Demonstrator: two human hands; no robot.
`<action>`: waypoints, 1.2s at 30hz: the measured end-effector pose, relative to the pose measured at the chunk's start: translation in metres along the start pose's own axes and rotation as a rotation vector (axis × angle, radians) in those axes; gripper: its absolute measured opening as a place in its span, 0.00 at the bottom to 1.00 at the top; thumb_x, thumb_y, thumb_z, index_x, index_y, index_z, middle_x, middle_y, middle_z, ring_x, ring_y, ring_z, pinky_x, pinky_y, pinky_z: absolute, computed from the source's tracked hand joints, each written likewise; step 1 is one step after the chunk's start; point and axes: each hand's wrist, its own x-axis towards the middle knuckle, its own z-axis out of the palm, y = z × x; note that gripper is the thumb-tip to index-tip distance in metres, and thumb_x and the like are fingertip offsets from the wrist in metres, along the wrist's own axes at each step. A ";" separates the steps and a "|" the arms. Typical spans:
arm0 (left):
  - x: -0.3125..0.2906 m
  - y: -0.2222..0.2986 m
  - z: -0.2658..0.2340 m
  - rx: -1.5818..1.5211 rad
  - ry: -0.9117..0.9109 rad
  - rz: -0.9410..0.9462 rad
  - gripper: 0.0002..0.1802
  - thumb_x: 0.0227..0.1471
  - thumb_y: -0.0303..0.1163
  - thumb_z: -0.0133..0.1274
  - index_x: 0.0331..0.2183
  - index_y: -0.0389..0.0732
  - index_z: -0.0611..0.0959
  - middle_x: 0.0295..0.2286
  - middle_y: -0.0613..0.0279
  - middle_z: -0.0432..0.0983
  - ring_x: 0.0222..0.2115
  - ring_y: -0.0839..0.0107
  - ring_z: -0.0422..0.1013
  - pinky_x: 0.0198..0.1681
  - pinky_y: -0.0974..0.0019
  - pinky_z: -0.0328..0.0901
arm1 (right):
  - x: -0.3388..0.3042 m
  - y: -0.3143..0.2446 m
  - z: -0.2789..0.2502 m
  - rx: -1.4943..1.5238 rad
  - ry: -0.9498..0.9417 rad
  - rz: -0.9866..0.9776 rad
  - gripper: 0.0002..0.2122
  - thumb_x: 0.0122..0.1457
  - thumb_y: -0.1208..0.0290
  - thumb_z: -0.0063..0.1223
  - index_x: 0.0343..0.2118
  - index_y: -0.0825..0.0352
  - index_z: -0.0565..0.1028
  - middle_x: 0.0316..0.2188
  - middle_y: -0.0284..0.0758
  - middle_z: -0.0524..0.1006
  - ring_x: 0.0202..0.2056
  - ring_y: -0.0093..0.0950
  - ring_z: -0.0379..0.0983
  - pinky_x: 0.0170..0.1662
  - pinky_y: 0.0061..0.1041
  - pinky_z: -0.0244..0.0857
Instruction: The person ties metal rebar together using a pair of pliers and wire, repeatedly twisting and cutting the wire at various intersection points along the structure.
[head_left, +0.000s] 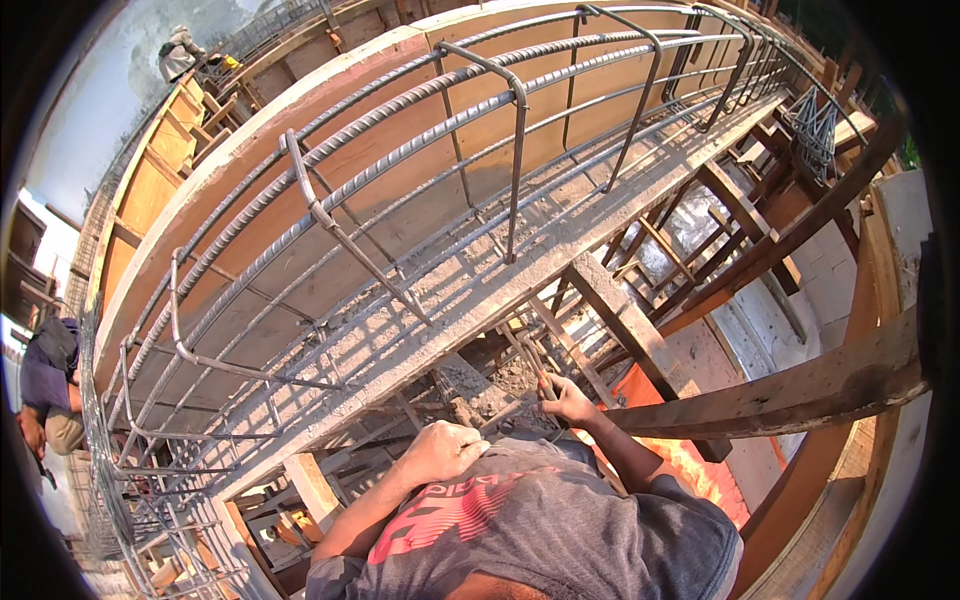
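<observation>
My left hand (445, 450) is closed in front of my grey shirt (560, 510) with its red print. What its curled fingers hold, if anything, is hidden. Slightly farther out, my right hand (572, 402) is wrapped round orange-handled pliers (545, 383), whose metal end points up and away from me. Beyond both hands runs a long curved cage of ribbed steel bars (400, 185) with bent square stirrups (518, 150). The cage stands over a dusty board (470, 285), against a curved plywood form wall (380, 150). Neither hand touches the bars.
A thick timber beam (800, 385) crosses close on my right, and another timber (630, 325) juts out from the board. Below are props and orange sheeting (700, 470). Bundled wire stirrups (815, 135) hang at the far right. Other people (50, 390) are at the left and far left.
</observation>
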 end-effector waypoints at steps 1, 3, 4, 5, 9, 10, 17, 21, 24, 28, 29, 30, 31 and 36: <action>-0.006 -0.005 0.000 -0.132 0.034 -0.115 0.16 0.55 0.37 0.54 0.22 0.35 0.80 0.18 0.46 0.73 0.19 0.51 0.72 0.25 0.55 0.65 | -0.001 -0.031 0.005 -0.013 0.018 -0.094 0.12 0.53 0.74 0.63 0.37 0.64 0.70 0.29 0.23 0.67 0.32 0.15 0.64 0.37 0.19 0.61; -0.016 -0.023 0.002 -0.214 0.110 -0.197 0.14 0.54 0.34 0.56 0.22 0.34 0.79 0.16 0.49 0.70 0.16 0.62 0.67 0.23 0.59 0.62 | 0.000 -0.090 0.010 -0.041 0.143 -0.234 0.11 0.57 0.70 0.60 0.39 0.64 0.70 0.29 0.24 0.68 0.32 0.16 0.65 0.36 0.20 0.62; -0.023 -0.031 0.005 -0.218 0.151 -0.232 0.14 0.53 0.34 0.56 0.22 0.34 0.79 0.15 0.50 0.70 0.15 0.65 0.65 0.22 0.60 0.61 | 0.007 -0.102 0.007 -0.056 0.243 -0.280 0.12 0.59 0.68 0.58 0.41 0.64 0.69 0.29 0.25 0.69 0.31 0.17 0.66 0.36 0.20 0.63; -0.028 -0.033 0.005 -0.212 0.178 -0.243 0.14 0.54 0.34 0.56 0.22 0.33 0.79 0.15 0.51 0.69 0.15 0.67 0.64 0.22 0.61 0.60 | 0.018 -0.105 0.003 0.088 0.345 -0.300 0.13 0.60 0.67 0.57 0.43 0.65 0.69 0.29 0.27 0.69 0.30 0.18 0.67 0.35 0.21 0.64; -0.053 -0.042 0.007 -0.208 0.280 -0.345 0.14 0.55 0.33 0.54 0.21 0.34 0.81 0.14 0.60 0.68 0.17 0.76 0.63 0.23 0.65 0.58 | 0.060 -0.141 -0.030 0.056 0.674 -0.144 0.20 0.56 0.69 0.56 0.50 0.69 0.67 0.30 0.33 0.73 0.28 0.22 0.70 0.33 0.25 0.67; -0.058 -0.044 0.007 -0.211 0.291 -0.381 0.15 0.55 0.32 0.54 0.21 0.34 0.82 0.14 0.63 0.68 0.18 0.78 0.63 0.23 0.66 0.58 | 0.071 -0.147 -0.042 -0.200 0.765 -0.140 0.22 0.54 0.70 0.56 0.51 0.70 0.67 0.30 0.34 0.74 0.29 0.23 0.71 0.33 0.26 0.67; -0.052 -0.030 0.010 -0.259 0.395 -0.334 0.15 0.56 0.33 0.54 0.21 0.33 0.81 0.16 0.65 0.70 0.20 0.78 0.64 0.25 0.67 0.59 | 0.121 -0.206 -0.028 -0.847 0.890 -0.130 0.27 0.50 0.66 0.58 0.51 0.76 0.67 0.47 0.57 0.72 0.51 0.52 0.71 0.56 0.42 0.64; -0.029 -0.022 0.021 -0.398 0.475 -0.288 0.14 0.57 0.32 0.54 0.23 0.33 0.82 0.17 0.64 0.72 0.21 0.77 0.66 0.27 0.67 0.61 | 0.135 -0.205 -0.033 -0.920 0.871 -0.439 0.27 0.52 0.73 0.57 0.55 0.76 0.66 0.53 0.55 0.66 0.54 0.52 0.65 0.58 0.43 0.62; -0.018 -0.017 0.018 -0.220 0.561 -0.292 0.12 0.57 0.31 0.55 0.25 0.34 0.82 0.16 0.63 0.73 0.20 0.80 0.65 0.24 0.68 0.60 | 0.101 -0.201 -0.011 -0.835 0.980 -0.651 0.23 0.54 0.75 0.56 0.54 0.75 0.67 0.52 0.53 0.66 0.53 0.52 0.65 0.57 0.43 0.62; 0.017 -0.002 0.005 -0.136 0.513 -0.301 0.14 0.57 0.28 0.53 0.20 0.33 0.77 0.15 0.66 0.68 0.20 0.81 0.61 0.24 0.66 0.58 | 0.005 -0.212 0.065 -1.037 0.100 -0.986 0.19 0.61 0.64 0.57 0.51 0.67 0.73 0.42 0.43 0.77 0.51 0.43 0.71 0.54 0.42 0.66; 0.031 0.008 -0.002 -0.175 0.492 -0.305 0.12 0.56 0.24 0.50 0.21 0.33 0.76 0.15 0.68 0.65 0.20 0.82 0.59 0.22 0.68 0.56 | -0.007 -0.203 0.077 -1.051 -0.045 -0.895 0.18 0.61 0.63 0.57 0.51 0.67 0.74 0.38 0.41 0.78 0.48 0.43 0.73 0.55 0.44 0.64; 0.045 0.018 -0.008 -0.271 0.507 -0.195 0.09 0.56 0.23 0.50 0.24 0.33 0.78 0.17 0.71 0.66 0.21 0.83 0.59 0.22 0.70 0.55 | -0.007 -0.182 0.082 -1.010 -0.058 -0.870 0.18 0.61 0.65 0.56 0.51 0.65 0.73 0.33 0.40 0.79 0.38 0.42 0.77 0.46 0.44 0.70; 0.053 0.022 -0.018 -0.299 0.443 -0.122 0.11 0.57 0.26 0.52 0.24 0.34 0.78 0.17 0.69 0.67 0.21 0.83 0.59 0.22 0.69 0.56 | -0.015 -0.175 0.084 -0.882 0.009 -0.788 0.16 0.60 0.66 0.56 0.50 0.64 0.74 0.31 0.40 0.78 0.34 0.42 0.77 0.40 0.42 0.71; 0.052 0.033 -0.045 -0.703 -0.125 -0.227 0.14 0.62 0.34 0.51 0.30 0.33 0.82 0.19 0.73 0.67 0.21 0.84 0.59 0.23 0.74 0.56 | -0.043 -0.188 0.056 -0.783 -0.096 -0.819 0.11 0.58 0.72 0.58 0.45 0.62 0.78 0.27 0.39 0.76 0.26 0.40 0.76 0.27 0.36 0.70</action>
